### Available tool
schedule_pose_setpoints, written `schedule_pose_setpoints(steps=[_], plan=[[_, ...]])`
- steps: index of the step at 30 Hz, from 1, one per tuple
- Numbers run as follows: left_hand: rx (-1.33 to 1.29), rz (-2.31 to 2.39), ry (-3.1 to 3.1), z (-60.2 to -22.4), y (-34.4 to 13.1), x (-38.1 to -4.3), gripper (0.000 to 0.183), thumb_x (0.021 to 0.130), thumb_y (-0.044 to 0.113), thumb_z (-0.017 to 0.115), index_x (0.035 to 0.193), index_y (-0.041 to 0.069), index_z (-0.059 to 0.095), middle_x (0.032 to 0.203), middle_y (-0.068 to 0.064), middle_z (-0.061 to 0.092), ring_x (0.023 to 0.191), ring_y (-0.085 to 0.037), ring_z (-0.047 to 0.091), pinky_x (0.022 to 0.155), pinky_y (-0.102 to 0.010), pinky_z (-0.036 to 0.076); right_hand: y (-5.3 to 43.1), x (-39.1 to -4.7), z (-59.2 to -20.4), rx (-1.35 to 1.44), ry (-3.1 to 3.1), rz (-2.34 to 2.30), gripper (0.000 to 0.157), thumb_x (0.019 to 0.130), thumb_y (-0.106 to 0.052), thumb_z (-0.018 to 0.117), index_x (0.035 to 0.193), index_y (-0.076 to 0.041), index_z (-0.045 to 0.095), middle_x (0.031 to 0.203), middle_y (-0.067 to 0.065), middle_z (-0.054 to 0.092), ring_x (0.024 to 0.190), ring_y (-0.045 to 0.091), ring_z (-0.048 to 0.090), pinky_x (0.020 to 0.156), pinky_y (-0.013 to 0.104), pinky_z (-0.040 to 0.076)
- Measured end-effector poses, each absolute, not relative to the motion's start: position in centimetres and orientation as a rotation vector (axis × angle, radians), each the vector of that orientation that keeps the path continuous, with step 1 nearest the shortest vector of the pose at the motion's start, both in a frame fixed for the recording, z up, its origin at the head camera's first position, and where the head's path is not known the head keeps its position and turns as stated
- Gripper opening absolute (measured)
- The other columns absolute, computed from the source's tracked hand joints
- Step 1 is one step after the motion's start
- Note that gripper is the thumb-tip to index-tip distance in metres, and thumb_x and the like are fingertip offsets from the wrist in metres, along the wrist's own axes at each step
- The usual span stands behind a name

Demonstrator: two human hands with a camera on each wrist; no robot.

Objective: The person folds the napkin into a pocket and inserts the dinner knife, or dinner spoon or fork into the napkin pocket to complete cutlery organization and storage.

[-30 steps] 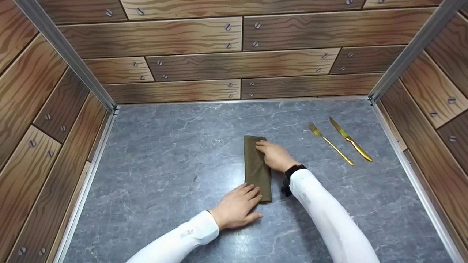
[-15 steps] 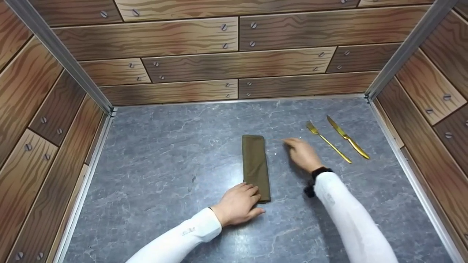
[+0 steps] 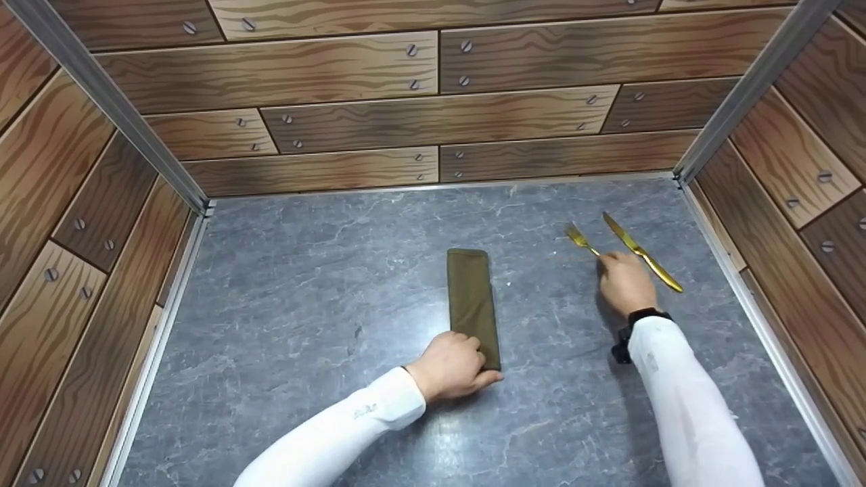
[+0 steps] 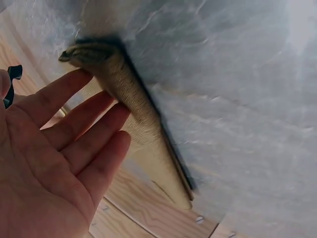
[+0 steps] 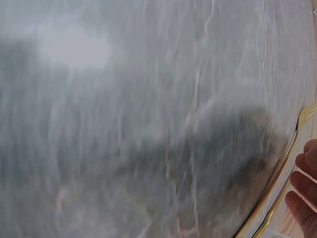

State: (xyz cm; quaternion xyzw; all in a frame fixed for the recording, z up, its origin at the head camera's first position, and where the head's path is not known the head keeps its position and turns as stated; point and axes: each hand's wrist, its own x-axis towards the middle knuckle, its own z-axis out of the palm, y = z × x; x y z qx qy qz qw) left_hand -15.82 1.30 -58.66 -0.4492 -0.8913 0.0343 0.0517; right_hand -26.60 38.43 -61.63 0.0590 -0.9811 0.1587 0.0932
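Observation:
A folded olive-brown cloth napkin [image 3: 470, 287] lies lengthwise on the grey marbled tabletop [image 3: 304, 284]. My left hand [image 3: 450, 368] is at its near end; in the left wrist view, its fingers [image 4: 81, 121], only slightly bent, touch the napkin's rolled edge [image 4: 133, 94]. At the right, my right hand [image 3: 626, 281] is over the handle of a gold fork [image 3: 577, 235], whose tines point away. In the right wrist view, loosely bent fingers [image 5: 303, 191] appear at the right edge, near gold cutlery; a firm grip does not show.
A gold table knife [image 3: 666, 272] lies slanted just right of the fork. Wood-patterned walls [image 3: 352, 125] enclose the tabletop at the back and both sides, with metal strips [image 3: 744, 311] along the edges.
My right hand has left the napkin and moved right to the fork. My left hand has shifted slightly at the napkin's near end, fingers more bent. The napkin keeps its place.

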Motion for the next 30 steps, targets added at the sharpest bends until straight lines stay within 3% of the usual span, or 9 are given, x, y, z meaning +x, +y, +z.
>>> schedule_pose_setpoints(steps=[7,11,15,19,24,30], plan=[[-1.384,0.194,-2.711,-58.1,3.2,-16.6,0.058,0.103,0.063,0.041,0.085,0.022,0.078,0.087,0.004,0.068,0.08,-0.017,0.064,0.071,-0.032,0.049,39.2,-26.4,-61.9,0.079,-3.043,0.48,0.041,0.093,0.005,0.05,0.132,0.017,0.058,0.129,0.036,0.054,0.12,0.057,0.047,0.105,0.065,0.037],[-1.449,0.138,-2.664,-58.5,5.1,-17.0,0.051,0.105,0.057,0.042,0.125,0.021,0.072,0.12,0.001,0.068,0.113,-0.019,0.063,0.1,-0.033,0.047,39.3,-26.3,-61.9,0.078,-3.067,0.466,0.043,0.093,0.005,0.049,0.134,0.016,0.057,0.129,0.036,0.054,0.121,0.057,0.046,0.105,0.065,0.036],[-1.504,0.158,-2.736,-59.2,7.3,-17.6,0.062,0.107,0.053,0.038,0.158,0.018,0.042,0.161,-0.002,0.041,0.147,-0.02,0.038,0.122,-0.036,0.026,38.9,-26.2,-61.7,0.082,-3.081,0.462,0.044,0.094,0.003,0.047,0.136,0.014,0.056,0.129,0.035,0.054,0.119,0.056,0.046,0.102,0.067,0.038],[-1.501,0.181,-2.825,-59.8,9.4,-18.2,0.065,0.109,0.051,0.034,0.163,0.016,0.029,0.168,-0.003,0.026,0.152,-0.018,0.027,0.124,-0.032,0.018,38.7,-26.2,-61.7,0.083,-3.106,0.457,0.047,0.096,0.002,0.044,0.141,0.012,0.052,0.134,0.034,0.051,0.122,0.056,0.043,0.101,0.068,0.038],[-1.521,0.208,-2.867,-60.5,11.1,-18.6,0.066,0.109,0.051,0.035,0.164,0.016,0.027,0.169,-0.002,0.023,0.153,-0.016,0.024,0.123,-0.028,0.017,38.6,-26.3,-61.8,0.078,-3.14,0.448,0.051,0.096,0.003,0.043,0.147,0.009,0.047,0.139,0.032,0.047,0.125,0.054,0.04,0.099,0.07,0.037],[-1.501,0.302,-2.949,-61.6,11.3,-18.8,0.067,0.108,0.055,0.032,0.164,0.019,0.026,0.17,0.002,0.019,0.154,-0.013,0.019,0.123,-0.026,0.017,37.8,-26.2,-61.7,0.154,-3.137,0.422,0.053,0.092,0.004,0.044,0.144,0.009,0.051,0.136,0.03,0.05,0.123,0.052,0.043,0.097,0.068,0.04]])
